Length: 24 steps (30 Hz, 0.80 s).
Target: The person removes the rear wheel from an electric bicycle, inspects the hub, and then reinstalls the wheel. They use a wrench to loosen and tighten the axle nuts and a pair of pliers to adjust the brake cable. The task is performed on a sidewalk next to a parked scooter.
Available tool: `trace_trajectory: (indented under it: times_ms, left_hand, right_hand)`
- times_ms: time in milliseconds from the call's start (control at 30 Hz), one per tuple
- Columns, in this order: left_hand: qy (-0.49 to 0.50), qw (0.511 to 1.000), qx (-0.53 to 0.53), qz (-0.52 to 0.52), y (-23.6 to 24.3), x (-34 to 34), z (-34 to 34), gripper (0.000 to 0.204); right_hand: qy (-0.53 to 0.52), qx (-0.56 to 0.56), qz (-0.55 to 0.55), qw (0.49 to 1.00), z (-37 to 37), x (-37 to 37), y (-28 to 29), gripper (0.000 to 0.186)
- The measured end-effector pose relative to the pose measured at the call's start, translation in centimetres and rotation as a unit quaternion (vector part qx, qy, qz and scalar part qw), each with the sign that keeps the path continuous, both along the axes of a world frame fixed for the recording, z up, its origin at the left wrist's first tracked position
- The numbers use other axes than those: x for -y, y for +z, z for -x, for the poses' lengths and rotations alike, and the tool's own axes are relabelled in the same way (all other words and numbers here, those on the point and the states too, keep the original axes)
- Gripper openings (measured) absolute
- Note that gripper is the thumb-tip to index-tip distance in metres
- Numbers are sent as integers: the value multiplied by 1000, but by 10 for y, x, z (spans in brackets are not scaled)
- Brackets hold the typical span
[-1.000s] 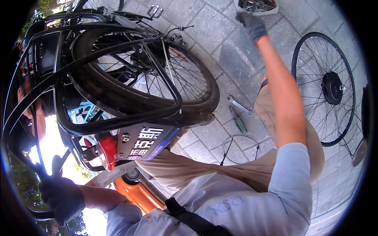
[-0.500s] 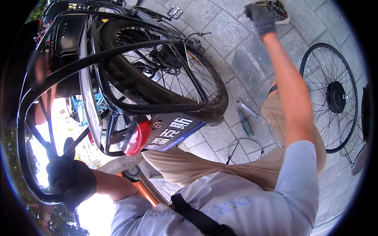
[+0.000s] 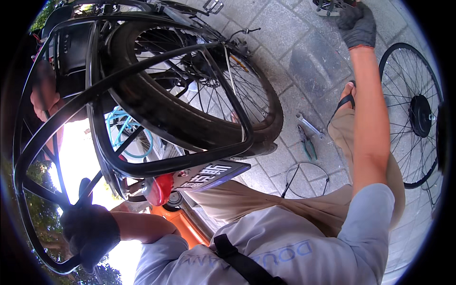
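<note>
My gloved left hand [image 3: 90, 232] is closed around the black tubular rear rack [image 3: 175, 166] of a bicycle, low on the left. The bicycle's rear wheel [image 3: 270, 109] with its thick black tyre tilts across the upper middle. A red tail light [image 3: 159, 189] and a dark number plate [image 3: 221, 171] sit below the rack. My right arm reaches far out to the upper right. There my gloved right hand [image 3: 358, 27] has its fingers curled beside a light-rimmed container [image 3: 327, 13] with small metal parts. Whatever those fingers hold, if anything, is hidden.
On the paving lie a wrench [image 3: 311, 126], pliers [image 3: 307, 143] and a looped cable [image 3: 304, 196]. A loose spoked wheel with a black hub [image 3: 420, 116] lies at right. Another person's hand [image 3: 45, 102] is by the rack at left. An orange vehicle [image 3: 187, 225] stands behind.
My right hand has moved rightward, from the container's left side to its right. The rack and tail light have tilted and shifted slightly in view, with my left hand still gripping the rack.
</note>
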<state>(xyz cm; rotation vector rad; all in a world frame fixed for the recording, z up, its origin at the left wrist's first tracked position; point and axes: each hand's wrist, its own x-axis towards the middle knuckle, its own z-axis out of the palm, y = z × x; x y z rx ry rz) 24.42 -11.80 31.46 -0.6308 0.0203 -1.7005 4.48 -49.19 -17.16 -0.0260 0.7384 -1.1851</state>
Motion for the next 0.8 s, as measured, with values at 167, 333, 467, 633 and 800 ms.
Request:
trace_trajectory:
  times_ms: [167, 333, 467, 633, 800]
  left_hand:
    - [-138, 960, -244, -5, 0, 8, 6, 60]
    - [-519, 499, -693, -29, -11, 10, 16, 62]
    - [-607, 362, -707, 0, -21, -2, -2, 64]
    - [-602, 210, -760, -122, -10, 15, -14, 22]
    - [-585, 230, -733, -261, -4, 21, -14, 31]
  right_hand:
    - [14, 53, -89, 995, -75, -154, -94, 32]
    - [68, 72, -187, 977, -105, -161, -65, 33]
    - [140, 25, -88, 986, -57, -113, 37, 35]
    - [123, -5, 52, 991, -14, -122, 144, 34]
    - [-2, -166, 252, 953, 16, -171, 275, 27]
